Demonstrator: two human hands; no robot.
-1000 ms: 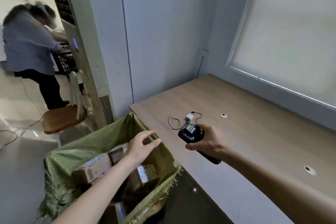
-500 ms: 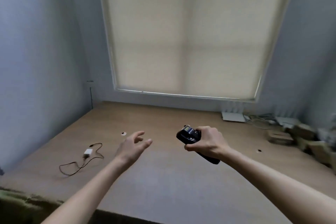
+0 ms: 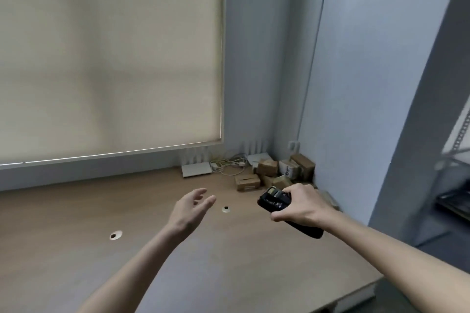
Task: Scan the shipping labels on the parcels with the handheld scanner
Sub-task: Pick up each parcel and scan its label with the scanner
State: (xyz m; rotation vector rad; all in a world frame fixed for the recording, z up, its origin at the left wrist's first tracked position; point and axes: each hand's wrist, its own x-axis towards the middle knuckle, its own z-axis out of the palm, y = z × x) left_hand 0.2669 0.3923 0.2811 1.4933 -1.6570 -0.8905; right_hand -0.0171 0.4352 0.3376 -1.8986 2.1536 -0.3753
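My right hand (image 3: 302,204) grips a black handheld scanner (image 3: 276,201) above the wooden desk (image 3: 76,249), its small screen facing up. My left hand (image 3: 190,208) hovers over the desk to the left of it, fingers loosely spread and holding nothing. A heap of several brown cardboard parcels (image 3: 276,173) lies in the far right corner of the desk, just beyond the scanner. One of them, a flat box (image 3: 247,181), lies nearest to me with a label on its side.
A white router (image 3: 197,168) and coiled white cables (image 3: 230,164) sit against the wall under the window blind (image 3: 109,58). Two round cable holes (image 3: 115,235) (image 3: 225,209) mark the desktop. A grey wall and a metal rack (image 3: 455,185) stand on the right.
The view has swung right, from the green sack of parcels across the desk to its far right corner. The parcel heap is now near centre. Both hands keep their pose.
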